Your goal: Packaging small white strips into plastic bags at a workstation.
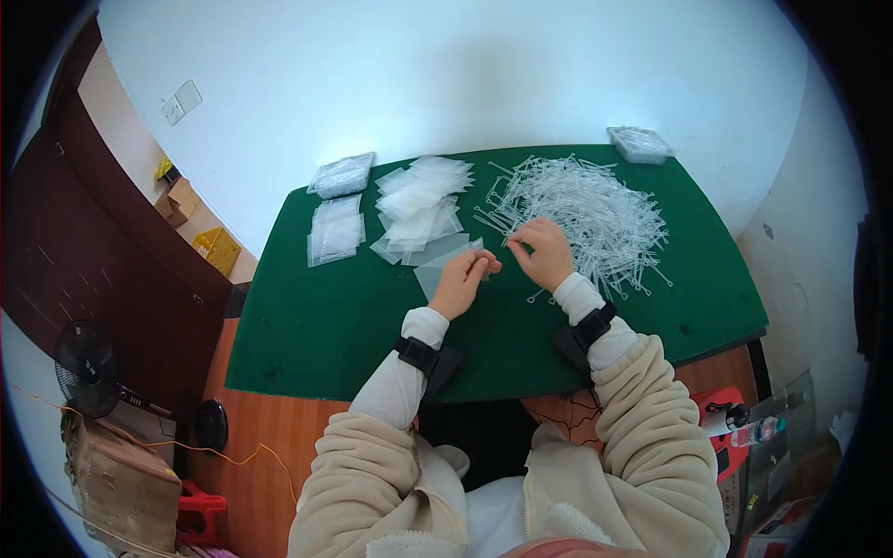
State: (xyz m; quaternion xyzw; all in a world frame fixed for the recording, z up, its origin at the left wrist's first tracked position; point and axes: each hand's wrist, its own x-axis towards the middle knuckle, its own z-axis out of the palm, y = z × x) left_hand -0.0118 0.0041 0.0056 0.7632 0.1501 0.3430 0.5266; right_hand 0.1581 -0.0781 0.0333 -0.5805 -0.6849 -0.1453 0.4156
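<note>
My left hand is closed, thumb against fingers, on a clear flat plastic bag that sticks out beside it over the green table. Just to its right, my right hand makes a pinch at the left edge of a big heap of thin clear plastic sticks with looped ends. Its fingertips meet the ends of a few of those sticks; how many it grips cannot be made out. Beyond my left hand lies a loose, fanned pile of clear bags. A neater stack of bags is farther left.
Filled clear packs sit at the far left corner and far right corner of the green-covered table, against a white wall. On the floor at left are a black fan, a cardboard box and an orange cord.
</note>
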